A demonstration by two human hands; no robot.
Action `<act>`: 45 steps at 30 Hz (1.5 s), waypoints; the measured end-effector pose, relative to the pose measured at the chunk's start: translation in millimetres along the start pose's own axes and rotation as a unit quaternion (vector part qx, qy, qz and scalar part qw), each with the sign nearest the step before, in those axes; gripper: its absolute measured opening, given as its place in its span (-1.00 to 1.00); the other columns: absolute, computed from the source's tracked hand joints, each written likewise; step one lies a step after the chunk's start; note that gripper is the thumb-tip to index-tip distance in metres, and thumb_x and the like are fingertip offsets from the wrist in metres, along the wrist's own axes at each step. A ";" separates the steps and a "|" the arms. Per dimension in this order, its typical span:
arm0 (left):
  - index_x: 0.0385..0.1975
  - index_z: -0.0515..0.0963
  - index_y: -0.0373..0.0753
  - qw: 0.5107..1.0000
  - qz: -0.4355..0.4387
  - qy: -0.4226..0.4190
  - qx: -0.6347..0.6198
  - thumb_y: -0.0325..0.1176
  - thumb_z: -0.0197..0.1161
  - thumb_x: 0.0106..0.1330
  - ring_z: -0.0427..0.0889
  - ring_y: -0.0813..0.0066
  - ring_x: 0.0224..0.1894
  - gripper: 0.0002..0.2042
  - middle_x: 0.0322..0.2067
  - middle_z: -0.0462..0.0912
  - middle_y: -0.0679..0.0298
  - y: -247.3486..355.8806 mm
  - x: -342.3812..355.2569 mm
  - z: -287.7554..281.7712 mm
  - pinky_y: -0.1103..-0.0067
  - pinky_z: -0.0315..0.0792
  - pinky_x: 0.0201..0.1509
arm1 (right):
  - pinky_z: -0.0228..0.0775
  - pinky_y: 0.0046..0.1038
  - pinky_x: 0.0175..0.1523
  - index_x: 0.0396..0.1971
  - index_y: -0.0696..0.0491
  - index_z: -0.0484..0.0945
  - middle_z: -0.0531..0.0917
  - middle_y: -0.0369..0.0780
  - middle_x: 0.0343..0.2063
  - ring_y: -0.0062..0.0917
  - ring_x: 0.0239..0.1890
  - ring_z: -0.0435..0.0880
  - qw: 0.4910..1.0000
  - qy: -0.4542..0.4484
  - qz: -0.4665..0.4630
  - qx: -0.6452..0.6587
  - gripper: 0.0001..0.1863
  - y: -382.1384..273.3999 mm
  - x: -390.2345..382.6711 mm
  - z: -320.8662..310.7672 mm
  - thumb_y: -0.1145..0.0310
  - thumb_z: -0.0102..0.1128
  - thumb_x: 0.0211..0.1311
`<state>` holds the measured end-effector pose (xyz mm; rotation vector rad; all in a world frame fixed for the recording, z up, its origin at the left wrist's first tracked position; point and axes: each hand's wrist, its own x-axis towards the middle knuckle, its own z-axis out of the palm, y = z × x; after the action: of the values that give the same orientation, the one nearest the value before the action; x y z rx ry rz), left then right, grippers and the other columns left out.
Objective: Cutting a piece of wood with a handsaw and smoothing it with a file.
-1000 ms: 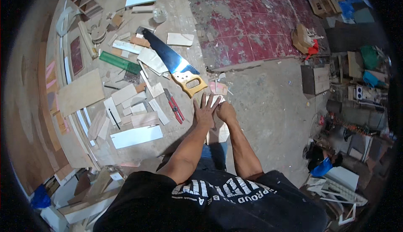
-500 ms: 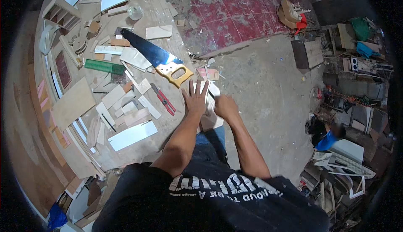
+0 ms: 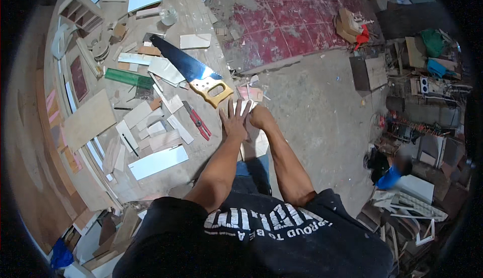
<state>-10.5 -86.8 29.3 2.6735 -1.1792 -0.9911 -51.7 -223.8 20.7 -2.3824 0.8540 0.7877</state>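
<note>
A pale wooden piece (image 3: 254,142) lies under my hands at the edge of the worktable. My left hand (image 3: 235,123) is pressed flat on it with fingers spread. Just to its right my right hand (image 3: 260,117) is closed at the piece's upper end, what it grips hidden by the fingers. Beyond them lies a handsaw with a yellow handle (image 3: 205,85) and a dark blade. Red-handled pliers or a cutter (image 3: 198,122) rest to the left of my left hand, near several wood offcuts (image 3: 136,114) and a green translucent strip (image 3: 127,77).
The worktable (image 3: 196,11) also holds boards, a small wooden rack (image 3: 80,9) and a clear jar (image 3: 166,16). At right, beyond the concrete floor (image 3: 312,107), are clutter, a wooden box (image 3: 370,72) and a person in blue (image 3: 390,175). Red flooring (image 3: 282,21) lies ahead.
My right hand moved down along the piece half a second ago, showing a thin dark object, and is now back up beside my left fingertips. The person at right has shifted slightly.
</note>
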 end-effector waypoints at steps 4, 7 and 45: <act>0.51 -0.33 0.30 0.993 -0.077 0.086 0.012 -0.02 0.64 -0.25 -0.38 0.04 0.57 0.36 0.55 -0.24 0.35 -30.6 -0.8 44.6 -0.25 -0.29 0.44 | 0.52 -0.03 -0.09 -0.38 0.15 0.69 0.67 0.14 -0.33 0.09 -0.23 0.67 0.998 0.013 -0.056 0.013 -0.76 -46.3 -90.9 -35.3 0.39 0.09 0.03; 0.51 -0.35 0.32 0.998 -0.009 -0.052 -0.025 -0.03 0.57 -0.09 -0.40 0.04 0.57 0.27 0.55 -0.28 0.36 10.3 -9.5 -25.8 -0.25 -0.30 0.43 | 0.52 -0.02 -0.08 -0.36 0.16 0.68 0.67 0.13 -0.34 0.05 -0.22 0.68 0.999 0.039 -0.011 -0.022 -0.75 4.0 -35.2 -2.6 0.37 0.10 0.02; 0.52 -0.33 0.27 1.000 -0.023 0.009 -0.011 0.07 0.69 -0.45 -0.34 0.03 0.56 0.48 0.55 -0.24 0.26 -17.8 -17.7 1.4 -0.22 -0.19 0.44 | 0.48 -0.05 -0.06 0.00 0.15 0.61 0.63 0.19 -0.29 0.10 -0.18 0.64 0.995 0.082 -0.041 -0.032 -0.69 -49.6 -206.9 -60.0 0.42 0.01 0.34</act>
<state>-8.8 -61.9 32.5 2.6988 -1.1020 -0.9784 -128.8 -142.2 211.1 -2.5493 0.8001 0.6027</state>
